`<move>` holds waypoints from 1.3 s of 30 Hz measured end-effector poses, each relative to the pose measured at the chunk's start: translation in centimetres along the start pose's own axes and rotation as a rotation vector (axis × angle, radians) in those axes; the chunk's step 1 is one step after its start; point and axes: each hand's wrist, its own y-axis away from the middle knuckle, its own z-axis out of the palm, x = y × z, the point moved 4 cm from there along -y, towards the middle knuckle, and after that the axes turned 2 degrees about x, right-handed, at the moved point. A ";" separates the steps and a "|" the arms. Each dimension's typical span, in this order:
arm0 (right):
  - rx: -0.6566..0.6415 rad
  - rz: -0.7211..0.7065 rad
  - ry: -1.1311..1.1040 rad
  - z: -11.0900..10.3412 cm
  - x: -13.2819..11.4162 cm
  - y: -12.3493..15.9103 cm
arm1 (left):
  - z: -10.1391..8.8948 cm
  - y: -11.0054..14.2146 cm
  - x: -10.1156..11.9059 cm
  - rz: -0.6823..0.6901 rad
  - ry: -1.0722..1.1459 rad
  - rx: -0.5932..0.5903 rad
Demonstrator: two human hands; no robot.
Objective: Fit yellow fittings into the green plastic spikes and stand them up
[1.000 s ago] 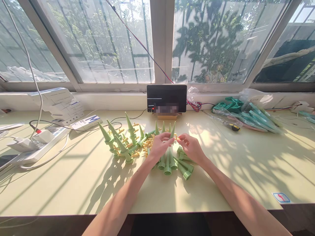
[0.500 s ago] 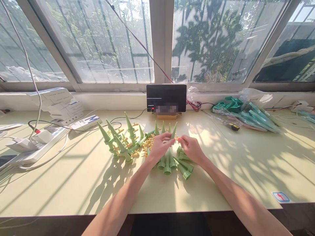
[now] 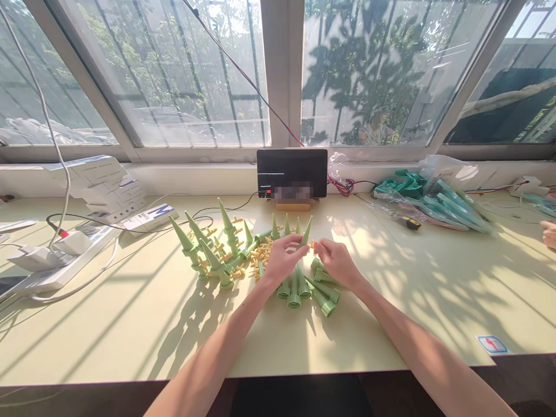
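Note:
My left hand (image 3: 284,258) is closed around a green plastic watering spike (image 3: 307,229), its pointed tip upward. Beside it, my right hand (image 3: 334,259) pinches a small orange-yellow valve (image 3: 311,245) against the spike's side; whether it is seated there I cannot tell. Under my hands lie several loose green spikes (image 3: 294,298) with their open threaded ends toward me. A heap of small yellow valves (image 3: 260,255) lies left of my left hand. Farther left, several green spikes fitted with yellow valves (image 3: 217,263) stand point-up.
A dark tablet (image 3: 292,174) stands at the back by the window. White boxes (image 3: 98,182) and a power strip (image 3: 87,255) with cables are on the left. Bagged teal pieces (image 3: 456,205) and a yellow-black tool (image 3: 410,223) lie right. Another person's hand (image 3: 549,233) shows at the right edge.
My hands keep nearly the same hold on the spike and valve. Another person's hand has come into view at the right edge. The view has shifted slightly.

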 end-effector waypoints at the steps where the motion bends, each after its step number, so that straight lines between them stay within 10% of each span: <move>1: -0.001 0.007 -0.005 0.0 0.0 0.0 | 0.0 0.0 0.0 0.003 -0.012 0.009; 39: -0.003 0.048 -0.102 -0.1 0.2 -0.2 | -0.1 0.1 0.2 0.082 -0.062 0.062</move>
